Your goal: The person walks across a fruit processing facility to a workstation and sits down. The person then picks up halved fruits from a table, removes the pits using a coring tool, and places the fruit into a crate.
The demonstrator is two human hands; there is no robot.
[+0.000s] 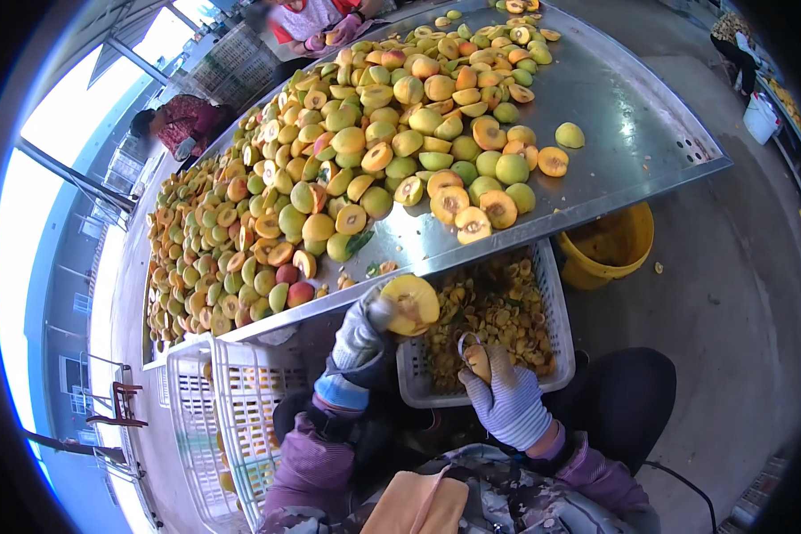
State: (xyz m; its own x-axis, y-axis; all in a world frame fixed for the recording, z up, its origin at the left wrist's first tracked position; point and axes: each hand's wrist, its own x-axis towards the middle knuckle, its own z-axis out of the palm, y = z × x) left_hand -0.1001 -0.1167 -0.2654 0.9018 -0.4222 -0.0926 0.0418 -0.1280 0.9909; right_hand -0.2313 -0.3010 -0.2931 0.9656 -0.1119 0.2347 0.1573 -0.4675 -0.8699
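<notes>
My left hand [360,336], in a soiled pale glove, is closed on a peach half [413,305] whose cut yellow face shows a brownish centre. It hangs just off the table's near edge, over the corner of a white plastic crate [556,311]. Pits and peach scraps [498,311] lie inside that crate. Over its near side, my right hand [516,408], in a striped grey-white glove, grips a loop-bladed pitting knife [477,360]; the curved metal blade points up and the short handle is partly covered by the fingers. Blade and peach half are apart.
A metal table [614,133] bears a big heap of peach halves [356,151]. Slatted white baskets [249,400] stand at my left, a yellow bucket [610,245] under the table at right. Across the table, one person [316,27] handles fruit; another person [182,125] sits at far left.
</notes>
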